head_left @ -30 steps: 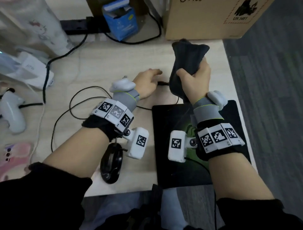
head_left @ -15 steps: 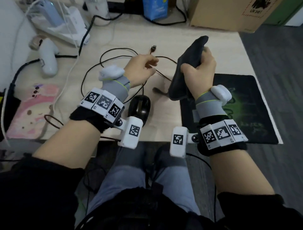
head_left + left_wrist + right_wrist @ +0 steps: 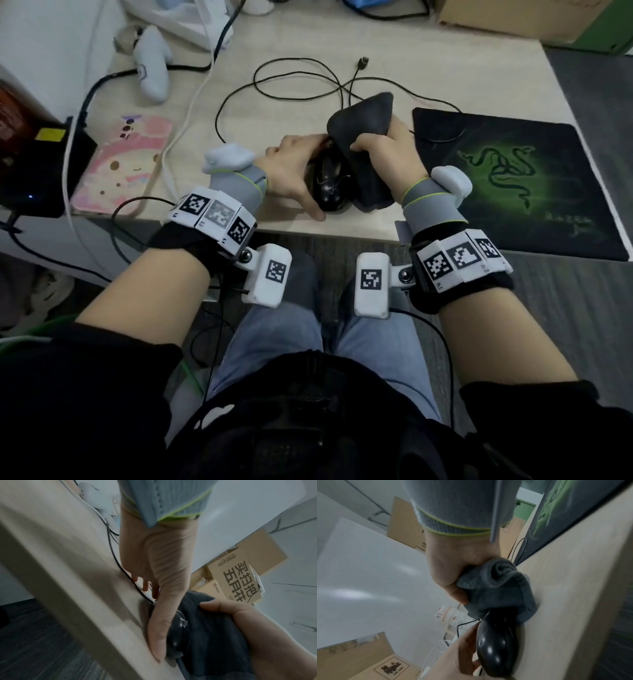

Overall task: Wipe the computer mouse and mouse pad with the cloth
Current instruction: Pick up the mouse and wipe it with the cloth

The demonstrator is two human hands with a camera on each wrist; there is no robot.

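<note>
the left hand (image 3: 291,171) holds the black computer mouse (image 3: 329,185) on the desk (image 3: 428,68), thumb along its near side and fingers curled round the far side, so the grip is clamped on the mouse; at 3 o'clock of it the right hand (image 3: 394,164) is fisted round a bunched dark grey cloth (image 3: 363,137), whose lower folds touch the mouse's right side and front; the mouse sits near the desk's front edge, its cable (image 3: 274,68) looping away towards 12 o'clock; the mouse pad (image 3: 548,192) lies at 3 o'clock of the hands, just beside the right hand, black with a green snake emblem and some small script near its front corner, too faint to read; in the left wrist view a cardboard box (image 3: 240,574) bears large chinese characters and a smaller box beside it reads "pico"; in the right wrist view another carton (image 3: 390,669) is stamped "un 3481"; at 10 o'clock lie a white controller (image 3: 152,65) and a pink cartoon pad (image 3: 126,161).
</note>
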